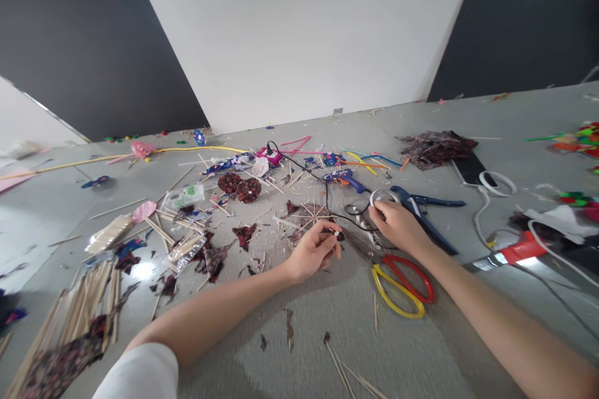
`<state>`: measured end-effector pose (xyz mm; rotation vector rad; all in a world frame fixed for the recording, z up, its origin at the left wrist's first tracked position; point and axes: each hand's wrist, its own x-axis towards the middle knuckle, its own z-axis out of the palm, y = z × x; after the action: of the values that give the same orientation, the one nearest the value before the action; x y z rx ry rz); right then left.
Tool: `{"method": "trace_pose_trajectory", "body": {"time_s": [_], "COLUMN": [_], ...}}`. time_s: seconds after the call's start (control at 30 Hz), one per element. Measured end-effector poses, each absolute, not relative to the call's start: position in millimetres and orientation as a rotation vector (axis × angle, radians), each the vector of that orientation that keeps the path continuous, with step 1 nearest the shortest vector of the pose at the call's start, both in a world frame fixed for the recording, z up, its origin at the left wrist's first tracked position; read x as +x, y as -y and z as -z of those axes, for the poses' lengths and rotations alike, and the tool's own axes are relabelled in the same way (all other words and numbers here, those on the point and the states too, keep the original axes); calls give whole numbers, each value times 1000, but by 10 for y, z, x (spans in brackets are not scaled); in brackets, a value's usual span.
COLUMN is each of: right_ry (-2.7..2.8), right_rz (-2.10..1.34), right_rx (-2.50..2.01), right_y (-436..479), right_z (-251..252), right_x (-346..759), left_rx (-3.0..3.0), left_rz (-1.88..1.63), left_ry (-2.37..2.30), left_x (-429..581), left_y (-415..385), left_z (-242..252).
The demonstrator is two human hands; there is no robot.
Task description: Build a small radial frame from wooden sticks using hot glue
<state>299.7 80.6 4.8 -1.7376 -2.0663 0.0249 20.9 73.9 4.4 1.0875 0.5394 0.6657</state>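
Observation:
My left hand (pixel 316 252) is closed in a pinch on a small dark scrap (pixel 340 236) with a white spot, held low over the table. My right hand (pixel 397 222) is closed on the near edge of a white ring (pixel 384 194). Below it lie scissors (pixel 401 287) with one red and one yellow handle. Just beyond my left hand, thin sticks fan out in a star (pixel 314 214) over dark patterned fabric. A blue glue gun (pixel 347 179) and blue-handled pliers (pixel 428 215) rest beyond and beside the right hand.
Bundles of wooden sticks (pixel 87 302) and fabric scraps (pixel 245 235) are strewn on the left. Two dark red fabric rounds (pixel 239 187) lie beyond. A black cord (pixel 304 166) crosses the middle. On the right are crumpled fabric (pixel 438 148), a phone (pixel 470 168) and a red-handled tool (pixel 519 249).

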Motion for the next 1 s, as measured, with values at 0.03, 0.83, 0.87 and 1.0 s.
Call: {"method": "trace_pose_trajectory", "body": {"time_s": [0.03,0.83,0.87,1.0], "right_ry": [2091,2212,2212,2212], "right_rz": [24,165,169,175], "right_rx": [-1728,-1241,-1239,-1248], "right_y": [-798,-304,-303,-298], "right_z": [-59,-350,-350,-344], "right_x": [2990,2278,2276,2262], "left_rx": [1084,1150,1154,1160], "left_rz": [-666,-646,-647,-649], "left_ry": [-535,-487,-486,-479], "left_x": [208,245,245,246], "left_y": [-741,-709,-709,-708], "left_z": [-40,-37,-39,-47]}}
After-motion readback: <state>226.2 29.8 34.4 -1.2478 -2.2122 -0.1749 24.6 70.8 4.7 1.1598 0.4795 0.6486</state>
